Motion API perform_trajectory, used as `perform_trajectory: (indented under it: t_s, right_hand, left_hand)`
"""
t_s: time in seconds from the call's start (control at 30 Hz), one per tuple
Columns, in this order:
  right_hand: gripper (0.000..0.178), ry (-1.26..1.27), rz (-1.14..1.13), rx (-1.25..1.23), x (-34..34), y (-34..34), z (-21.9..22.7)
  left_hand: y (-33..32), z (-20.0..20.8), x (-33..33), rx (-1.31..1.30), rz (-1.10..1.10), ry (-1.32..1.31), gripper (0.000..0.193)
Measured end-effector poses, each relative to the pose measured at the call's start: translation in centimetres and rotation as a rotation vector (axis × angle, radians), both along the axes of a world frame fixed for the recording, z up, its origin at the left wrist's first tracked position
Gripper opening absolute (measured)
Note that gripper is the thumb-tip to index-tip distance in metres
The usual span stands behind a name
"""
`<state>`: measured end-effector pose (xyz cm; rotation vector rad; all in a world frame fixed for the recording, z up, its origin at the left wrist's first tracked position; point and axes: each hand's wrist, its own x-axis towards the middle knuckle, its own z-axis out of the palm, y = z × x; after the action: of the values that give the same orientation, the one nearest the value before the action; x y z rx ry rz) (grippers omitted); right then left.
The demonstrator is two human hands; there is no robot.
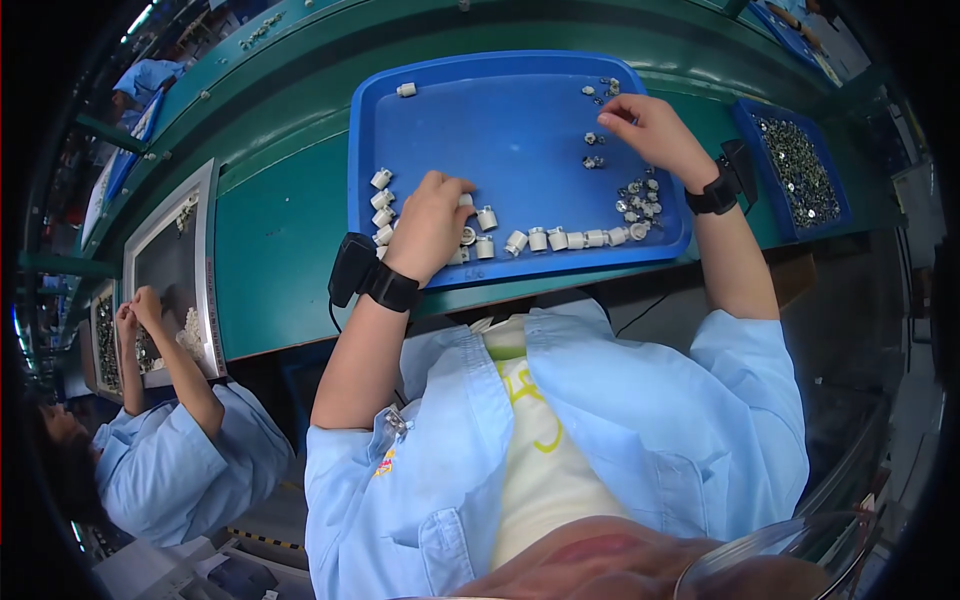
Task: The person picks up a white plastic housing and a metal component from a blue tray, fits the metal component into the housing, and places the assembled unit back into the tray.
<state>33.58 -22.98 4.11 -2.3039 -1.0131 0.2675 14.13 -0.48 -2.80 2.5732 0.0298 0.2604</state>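
In front of me a blue tray (520, 130) holds small white cylindrical caps and little metal parts. My left hand (425, 225) is over the tray's near left, fingers curled round a white cap (465, 200) that shows between them. More white caps (538, 239) stand or lie along the near rim and the left side. At the tray's right, my right hand (648, 130) has thumb and forefinger closed together; whatever they hold is hidden. Just left of its fingertips lie small metal parts (593, 162). A cluster of metal parts (638, 198) sits below that hand.
A blue bin of metal parts (798, 175) stands right of the tray on the green bench (275, 240). At the left, a co-worker's hands (140, 308) are over a grey-framed tray (211, 270) with white pieces. One white cap (406, 90) lies at the tray's far left.
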Motion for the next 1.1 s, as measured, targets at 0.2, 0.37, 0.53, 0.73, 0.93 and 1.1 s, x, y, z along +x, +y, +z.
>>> perform_trajectory:
  t_s: [0.2, 0.37, 0.53, 0.73, 0.93, 1.1]
  right_hand:
    - [0.021, -0.285, 0.038, -0.058, 2.0, -0.9, -5.3]
    - [0.021, -0.325, 0.076, -0.272, 2.0, 0.9, -4.8]
    - [0.018, 0.039, 0.081, 0.235, 0.0, 0.7, -2.6]
    - [0.023, 0.138, 0.210, 0.334, -7.3, 0.9, 0.9]
    - [0.034, 0.002, 0.353, 0.445, -12.1, 1.9, -0.3]
    - [0.032, -0.008, 0.232, 0.530, -14.6, 2.4, -1.4]
  left_hand:
    - [-1.1, 1.9, 0.3, -0.316, 0.064, -0.169, 0.028]
    - [-1.8, 1.9, 0.3, -0.700, 0.060, -0.149, 0.020]
    - [-2.7, 2.3, -1.1, -0.947, 0.102, -0.109, 0.020]
    - [-3.6, 2.6, -2.3, -1.116, -0.019, 0.069, 0.019]
    - [-6.5, 3.8, -2.9, -1.193, -0.008, 0.013, 0.017]
    - [-6.4, 3.1, -3.2, -1.162, 0.051, -0.051, 0.021]
